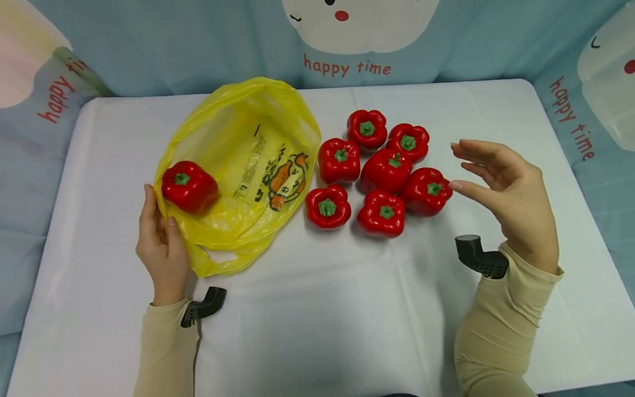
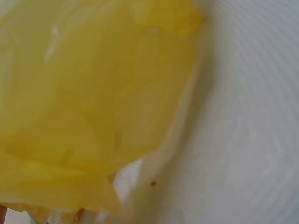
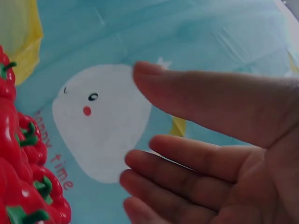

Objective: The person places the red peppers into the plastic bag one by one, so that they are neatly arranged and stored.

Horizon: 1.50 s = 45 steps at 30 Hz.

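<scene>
My left hand (image 1: 165, 248) holds the near-left edge of a yellow plastic bag (image 1: 233, 231), its thumb at the rim and its fingers along the outer side. The bag's mouth gapes, and one red bell pepper (image 1: 190, 190) lies inside near that hand. In the left wrist view the bag's yellow film (image 2: 93, 93) fills much of the picture. My right hand (image 1: 516, 198) hovers right of a cluster of red bell peppers, holding nothing, thumb and fingers spread apart. Nearest to it is the rightmost pepper (image 1: 421, 201). The right wrist view shows several peppers (image 3: 18, 158) beside the hand's fingers.
The peppers with green stems stand close together between the bag and my right hand, among them one at the back (image 1: 366, 135). A white cloth (image 1: 307, 325) covers the table. Blue printed curtains (image 1: 223, 49) hang behind and at the sides.
</scene>
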{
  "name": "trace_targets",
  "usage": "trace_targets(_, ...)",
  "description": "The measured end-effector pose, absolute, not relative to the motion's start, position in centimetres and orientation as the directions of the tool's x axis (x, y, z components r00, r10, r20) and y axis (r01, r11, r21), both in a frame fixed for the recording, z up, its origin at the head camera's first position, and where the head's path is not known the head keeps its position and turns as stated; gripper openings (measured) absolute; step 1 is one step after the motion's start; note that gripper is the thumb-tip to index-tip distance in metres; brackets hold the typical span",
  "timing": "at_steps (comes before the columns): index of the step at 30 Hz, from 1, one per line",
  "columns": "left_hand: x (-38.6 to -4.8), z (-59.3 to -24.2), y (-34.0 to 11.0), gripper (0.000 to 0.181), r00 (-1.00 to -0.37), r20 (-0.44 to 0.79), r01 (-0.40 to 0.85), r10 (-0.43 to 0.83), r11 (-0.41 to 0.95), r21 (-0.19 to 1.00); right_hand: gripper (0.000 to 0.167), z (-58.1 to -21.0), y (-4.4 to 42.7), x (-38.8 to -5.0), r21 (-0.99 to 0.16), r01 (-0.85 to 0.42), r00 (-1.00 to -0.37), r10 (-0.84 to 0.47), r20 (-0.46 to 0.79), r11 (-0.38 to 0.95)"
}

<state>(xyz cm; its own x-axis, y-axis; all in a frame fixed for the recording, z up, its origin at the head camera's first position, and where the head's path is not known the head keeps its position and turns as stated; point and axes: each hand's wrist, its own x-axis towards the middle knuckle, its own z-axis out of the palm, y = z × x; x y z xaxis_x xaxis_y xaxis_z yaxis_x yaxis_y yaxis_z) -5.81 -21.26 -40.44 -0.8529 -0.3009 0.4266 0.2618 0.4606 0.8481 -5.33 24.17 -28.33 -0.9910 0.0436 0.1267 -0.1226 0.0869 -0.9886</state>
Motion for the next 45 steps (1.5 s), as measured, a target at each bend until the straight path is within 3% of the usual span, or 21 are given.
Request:
trace_targets(5, -5.8, -40.3, -21.2, 0.052, -0.850, 0.436, 0.268, -0.296, 0.469, 0.842, 0.049, -28.6, 25.5, -5.4, -0.976, -0.038, -0.999, -0.018, 0.035, 0.216)
trace_targets(11, -5.9, -40.4, -21.2, 0.052, -0.851, 0.431, 0.264, -0.300, 0.466, 0.845, 0.052, -29.6, 26.9, -5.7, -0.956, -0.006, -0.999, 0.039, 0.018, 0.294)
trace_targets(18, -5.8, -40.4, -21.2, 0.051, -0.852, 0.431, 0.262, -0.296, 0.471, 0.842, 0.057, -31.3, 28.3, -6.7, -0.846, 0.077, -0.992, -0.041, -0.116, 0.528)
trace_targets(31, -5.8, -40.4, -21.3, 0.052, -0.852, 0.429, 0.265, -0.301, 0.460, 0.848, 0.071, -33.4, 28.4, -7.8, -0.795, 0.188, -0.929, -0.159, -0.334, 0.577)
trace_targets(38, -5.7, -40.4, -21.3, 0.052, -0.852, 0.429, 0.272, -0.300, 0.447, 0.852, 0.081, -33.9, 28.3, -8.0, -0.793, 0.175, -0.896, -0.240, -0.374, 0.584)
trace_targets(45, -5.8, -40.4, -21.3, 0.052, -0.852, 0.431, 0.276, -0.296, 0.445, 0.852, 0.088, -34.3, 27.9, -8.2, -0.774, 0.182, -0.886, -0.240, -0.396, 0.606)
